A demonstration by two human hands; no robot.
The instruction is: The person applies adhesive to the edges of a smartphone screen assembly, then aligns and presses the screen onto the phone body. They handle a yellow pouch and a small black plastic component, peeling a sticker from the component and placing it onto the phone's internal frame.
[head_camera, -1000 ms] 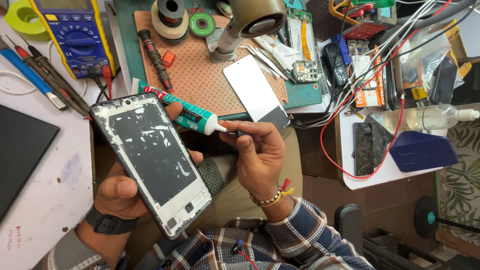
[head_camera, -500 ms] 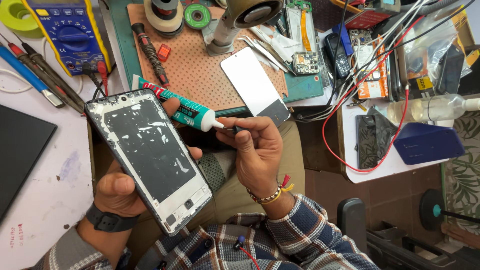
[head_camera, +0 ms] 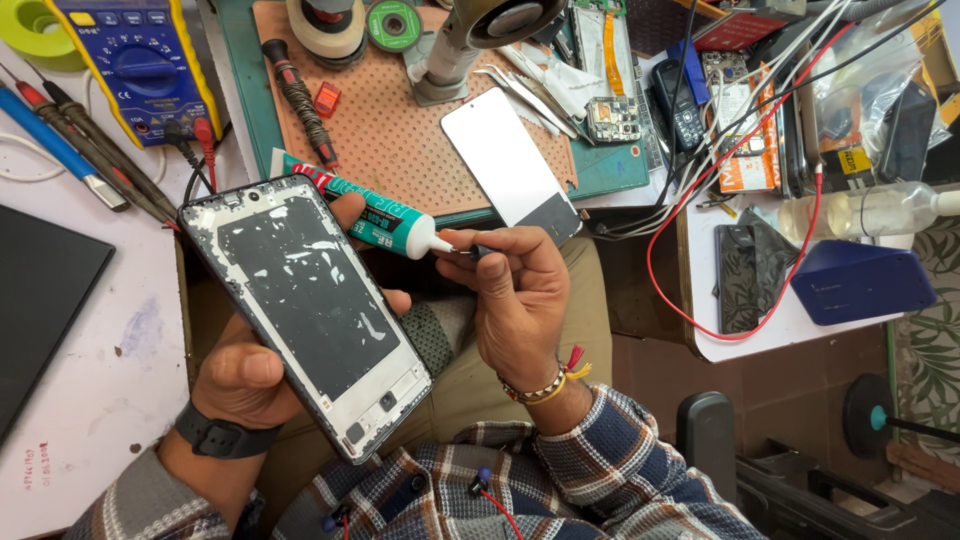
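Left hand [head_camera: 250, 375] grips one phone frame [head_camera: 305, 310] from below, thumb on the near long edge, fingertips wrapped over the far edge; the same fingers also clamp one green-and-white glue tube [head_camera: 365, 210] behind the frame's top. The frame sits over the lap, between the two desks, its open side facing the camera with patchy residue on the dark inner plate; long axis runs diagonally, camera end up-left, bottom end down-right toward the torso. The tube's long axis lies up-left to right, white nozzle pointing right at the right hand [head_camera: 520, 300]. Right hand's thumb and forefinger are pinched on the small black cap [head_camera: 482, 251] at the nozzle tip; remaining fingers curled. The frame covers the tube's lower body, so only the upper strip and nozzle show. Around it: one orange perforated mat [head_camera: 400, 130] on the desk ahead, one white phone back panel [head_camera: 505, 160] lying on it just beyond the hands, one screwdriver [head_camera: 300, 100] with a ribbed black handle, one tape roll [head_camera: 325, 25], one green spool [head_camera: 392, 22]. One blue-yellow multimeter [head_camera: 140, 65] up-left, two probes [head_camera: 75, 135] beside it. One dark tablet [head_camera: 40, 310] at the left edge. One blue box [head_camera: 860, 280] on the right desk, and a red wire [head_camera: 740, 240] looping near it.
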